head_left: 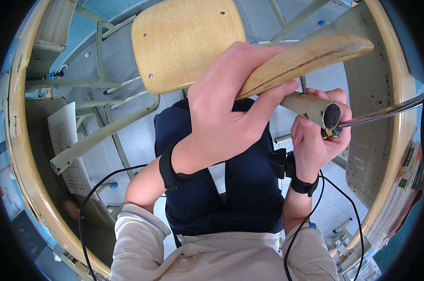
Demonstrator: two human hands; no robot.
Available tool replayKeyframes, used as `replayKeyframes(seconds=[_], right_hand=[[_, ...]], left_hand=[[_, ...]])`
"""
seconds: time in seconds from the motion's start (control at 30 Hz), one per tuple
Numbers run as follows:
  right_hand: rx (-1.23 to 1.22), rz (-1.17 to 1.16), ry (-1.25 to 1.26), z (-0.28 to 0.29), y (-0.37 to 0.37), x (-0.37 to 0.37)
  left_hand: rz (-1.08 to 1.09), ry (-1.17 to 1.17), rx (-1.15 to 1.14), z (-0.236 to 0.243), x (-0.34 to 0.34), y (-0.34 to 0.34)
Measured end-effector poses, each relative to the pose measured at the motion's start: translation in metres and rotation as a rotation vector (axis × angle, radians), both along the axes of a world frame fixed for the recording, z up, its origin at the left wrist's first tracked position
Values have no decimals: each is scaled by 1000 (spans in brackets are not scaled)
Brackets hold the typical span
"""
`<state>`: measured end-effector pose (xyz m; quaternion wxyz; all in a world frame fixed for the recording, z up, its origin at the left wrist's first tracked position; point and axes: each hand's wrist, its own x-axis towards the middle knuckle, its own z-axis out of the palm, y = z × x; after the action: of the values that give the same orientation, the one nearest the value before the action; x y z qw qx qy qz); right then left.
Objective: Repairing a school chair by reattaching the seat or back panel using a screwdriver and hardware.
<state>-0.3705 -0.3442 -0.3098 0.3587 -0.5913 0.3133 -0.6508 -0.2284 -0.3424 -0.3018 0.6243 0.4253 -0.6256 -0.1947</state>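
My left hand point(226, 107) is closed around a curved wooden board point(310, 61), seen edge-on, that looks like a chair backrest. The board lies against the open end of a chipped metal chair tube point(310, 108). My right hand point(319, 140) curls round that tube end from the right, its fingers closed. Within its grip is a small yellow and black piece point(333, 133), mostly hidden. A shiny metal rod point(385, 116) runs from there to the right; I cannot tell whether the two are one tool. The chair's wooden seat point(188, 44) is beyond my knees.
The chair's other tube point(104, 133) points toward me on the left, its end open. Desks with wooden edges curve along the left point(22, 140) and right point(392, 154). A printed sheet point(64, 136) hangs by the left desk. Black cables point(109, 175) run beside my arms.
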Motion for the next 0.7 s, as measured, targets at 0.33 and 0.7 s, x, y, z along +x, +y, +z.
replayKeyframes(seconds=[0.33, 0.7], right_hand=[[62, 30, -54, 2, 2, 2], [18, 36, -29, 0, 0, 0]], left_hand=[[-8, 74, 25, -1, -3, 0], [-64, 86, 15, 4, -2, -1]])
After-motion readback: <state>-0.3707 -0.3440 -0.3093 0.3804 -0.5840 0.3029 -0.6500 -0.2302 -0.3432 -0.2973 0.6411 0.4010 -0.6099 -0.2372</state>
